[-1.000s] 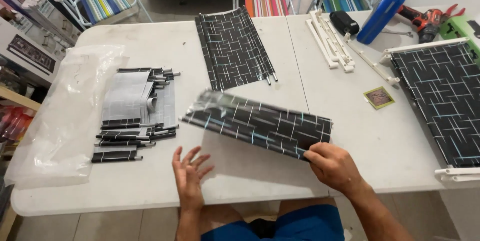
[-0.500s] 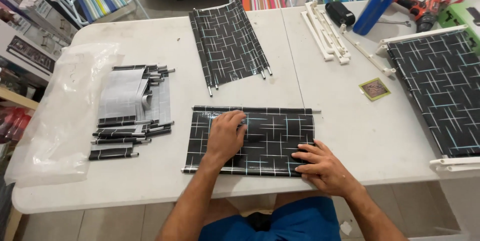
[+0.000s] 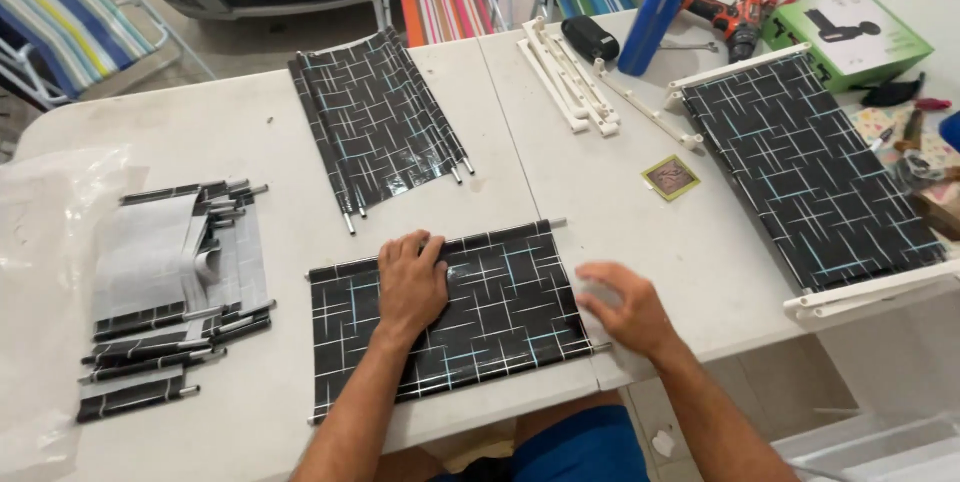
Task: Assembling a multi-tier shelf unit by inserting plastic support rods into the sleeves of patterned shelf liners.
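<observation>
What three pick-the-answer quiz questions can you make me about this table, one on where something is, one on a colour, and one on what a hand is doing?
1. Where is the tall blue cylinder bottle?
A. At the far side of the white table, near the red power drill
B. On the clear plastic bag
C. Under the person's left hand

2. What colour is the box at the far right corner?
A. Yellow
B. Green
C. Purple

3. What is the left hand doing?
A. Gripping the drill
B. Lifted high off the table
C. Lying flat on the black fabric panel with pale crossing lines

Answers: 1 A, the bottle stands by the drill at the far edge. 2 B, its sides are bright green. 3 C, the palm presses on the panel while the right hand is beside its right edge.
</observation>
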